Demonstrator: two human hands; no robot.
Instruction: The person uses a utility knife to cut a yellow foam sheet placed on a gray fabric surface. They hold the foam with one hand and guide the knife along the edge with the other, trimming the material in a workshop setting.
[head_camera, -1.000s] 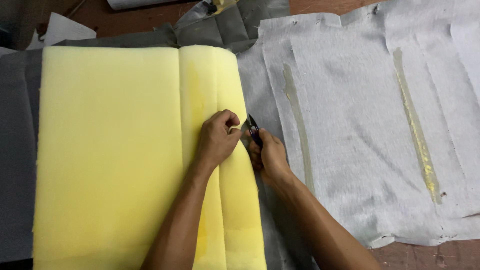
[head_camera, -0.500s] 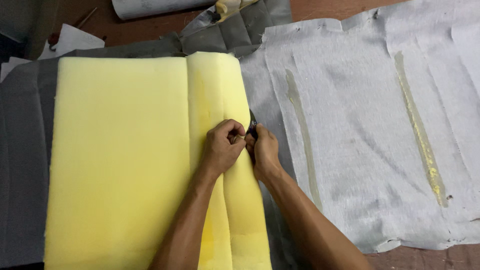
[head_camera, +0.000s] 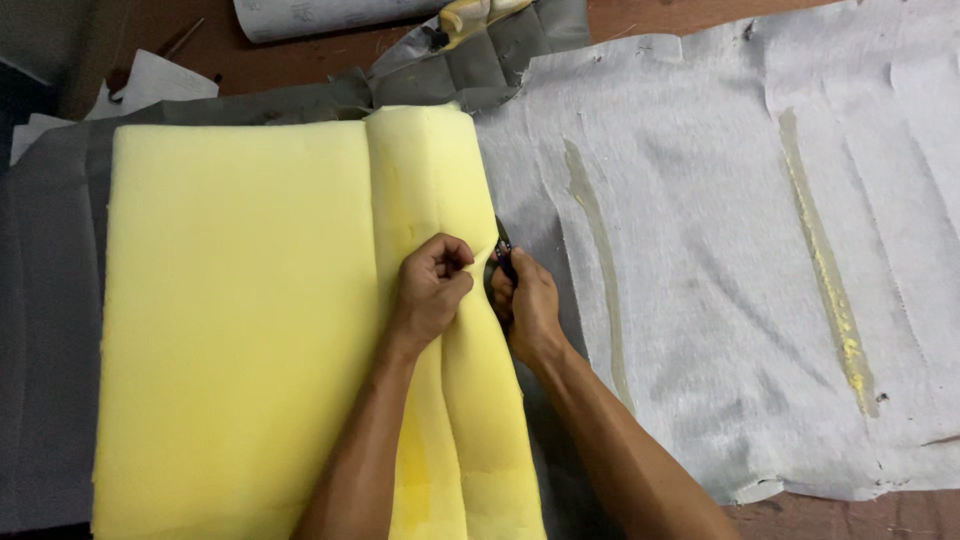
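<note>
Your left hand (head_camera: 432, 290) is curled shut, pinching a fold of the yellow foam sheet (head_camera: 240, 320) just beside its right edge; your right hand (head_camera: 527, 305) is closed round a small dark tool (head_camera: 502, 255), most likely scissors, though too much is hidden to be sure, and its tip meets the foam edge right beside your left knuckles; the two hands sit close together, the foam edge between them. The foam lies under and to the left of the grip, a lengthwise crease (head_camera: 375, 200) running just left of your left hand; away from you the foam edge is free right up to its rounded corner; toward you your own forearms lie along the same edge. To the right of the grip a grey-white fabric sheet (head_camera: 720, 300) spreads flat, with two yellowish glue streaks (head_camera: 600, 270) on it, the nearer one just beyond your right hand; beyond the foam's far end sit bunched grey padded pieces (head_camera: 490, 60) and a rolled sheet (head_camera: 320, 15); dark grey material (head_camera: 50, 300) borders the foam's far-left side, well apart from your hands.
</note>
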